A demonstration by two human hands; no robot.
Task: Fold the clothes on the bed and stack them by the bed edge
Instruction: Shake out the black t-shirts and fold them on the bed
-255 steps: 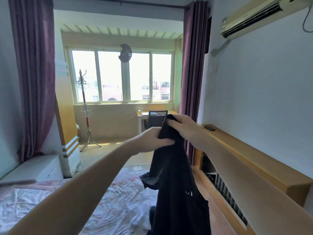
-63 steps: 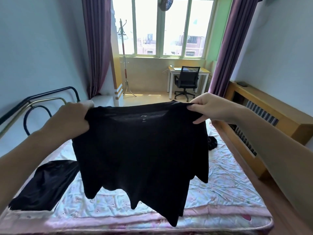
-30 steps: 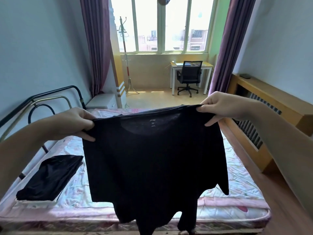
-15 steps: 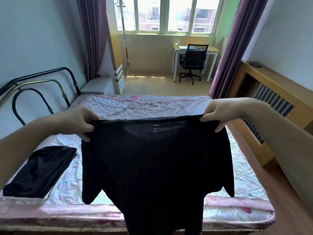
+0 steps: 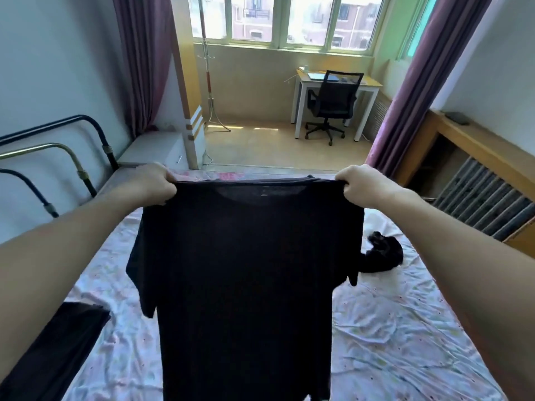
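A black T-shirt [image 5: 246,279] hangs spread out in front of me over the bed [image 5: 399,328]. My left hand [image 5: 150,183] grips its left shoulder and my right hand [image 5: 362,185] grips its right shoulder, both at the same height. The short sleeves droop at either side and the hem runs below the frame. A folded black garment [image 5: 58,351] lies flat on the sheet at the lower left. A crumpled black garment [image 5: 382,253] lies on the sheet to the right, partly behind the shirt.
A metal bed frame [image 5: 72,160] stands at the left against the wall. A wooden radiator cover [image 5: 477,157] runs along the right wall. Beyond the bed are a white cabinet [image 5: 156,149], a coat stand [image 5: 208,82], a desk [image 5: 367,82] and an office chair [image 5: 333,102].
I have stepped closer and the view has tilted down over the bed. The shirt stays stretched between both hands, lowered slightly toward the sheet; the crumpled garment at the right has come into view.
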